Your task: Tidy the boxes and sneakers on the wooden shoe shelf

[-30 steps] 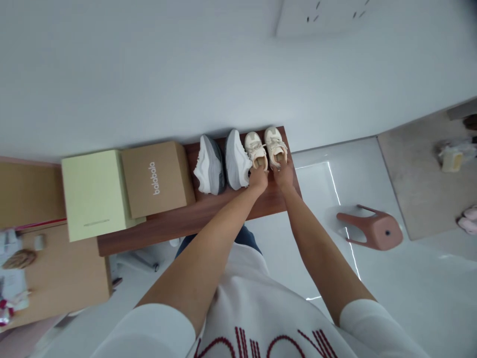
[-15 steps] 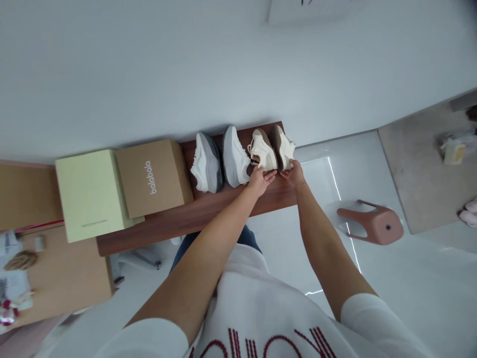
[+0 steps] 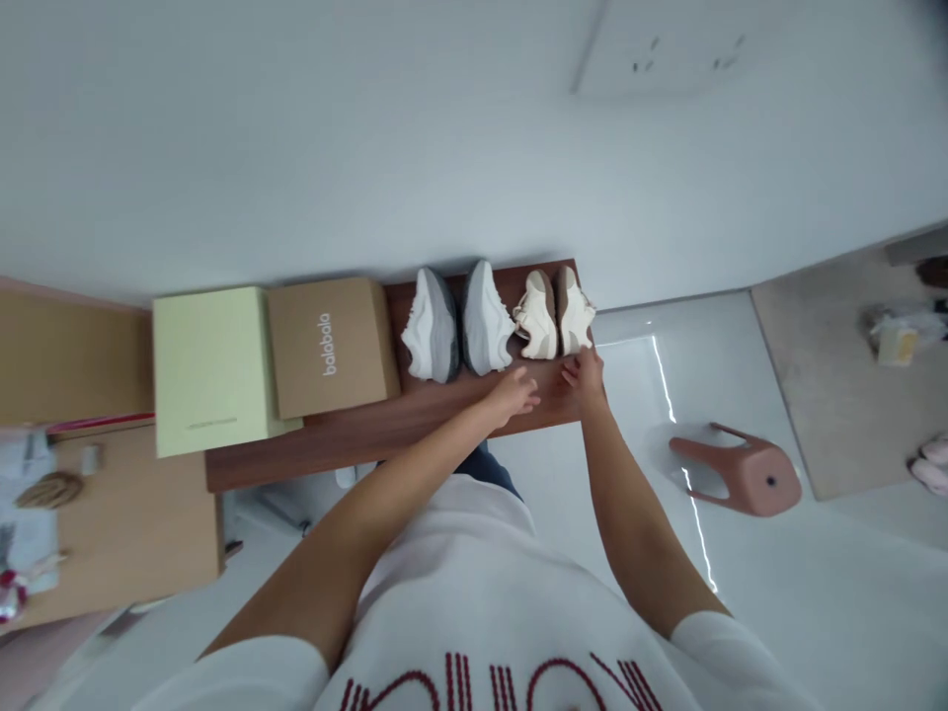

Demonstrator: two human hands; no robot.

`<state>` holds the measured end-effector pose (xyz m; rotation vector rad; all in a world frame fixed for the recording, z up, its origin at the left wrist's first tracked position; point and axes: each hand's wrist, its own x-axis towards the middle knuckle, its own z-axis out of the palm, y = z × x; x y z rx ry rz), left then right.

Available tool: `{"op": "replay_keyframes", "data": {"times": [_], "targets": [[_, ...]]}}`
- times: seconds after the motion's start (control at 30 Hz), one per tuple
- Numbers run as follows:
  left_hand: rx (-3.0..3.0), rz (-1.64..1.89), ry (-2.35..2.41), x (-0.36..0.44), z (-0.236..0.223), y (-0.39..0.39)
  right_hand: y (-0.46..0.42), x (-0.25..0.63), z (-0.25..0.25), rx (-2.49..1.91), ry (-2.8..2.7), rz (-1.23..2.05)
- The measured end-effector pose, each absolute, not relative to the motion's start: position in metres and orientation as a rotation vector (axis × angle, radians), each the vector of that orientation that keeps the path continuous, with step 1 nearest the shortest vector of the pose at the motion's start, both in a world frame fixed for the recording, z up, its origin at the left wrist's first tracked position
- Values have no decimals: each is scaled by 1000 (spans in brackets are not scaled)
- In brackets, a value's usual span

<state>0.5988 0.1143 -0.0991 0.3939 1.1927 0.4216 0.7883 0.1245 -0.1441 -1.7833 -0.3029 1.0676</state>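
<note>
Two small cream sneakers with brown soles stand at the right end of a narrow brown wooden shelf [image 3: 355,434]. My right hand [image 3: 585,371] is at the near end of the right cream sneaker [image 3: 575,314], its fingers apart and holding nothing. Over the shelf, a little short of the left cream sneaker [image 3: 539,321], hovers my left hand [image 3: 513,392], open and empty. Left of these are two larger white and grey sneakers: one [image 3: 487,321] near the cream pair, the other [image 3: 431,328] beside it.
A brown "balabala" box [image 3: 330,346] and a pale green box [image 3: 211,370] sit on the shelf's left part. Behind runs a white wall [image 3: 355,148] with sockets [image 3: 681,59]. A pink stool [image 3: 748,474] lies on its side on the glossy floor. Cardboard boxes [image 3: 140,523] are at far left.
My left hand has let go of the left cream sneaker and drawn back toward me. My right hand has loosened and moved slightly nearer. The cream sneakers now stand on the shelf; the view shifted.
</note>
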Motion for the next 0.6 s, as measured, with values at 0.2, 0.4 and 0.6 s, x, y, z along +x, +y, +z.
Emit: {"op": "replay_keyframes", "data": {"times": [0.2,0.4,0.6], "targets": [[685,708,1452,422,-62,52,46,732,-119,-1798,-308,783],[749,1078,2040,268,-59,18,8,618,-90,-1625,-711,1348],[809,978,2065,225,-84,53,60,498,-108,-1631,-1087,1457]]}}
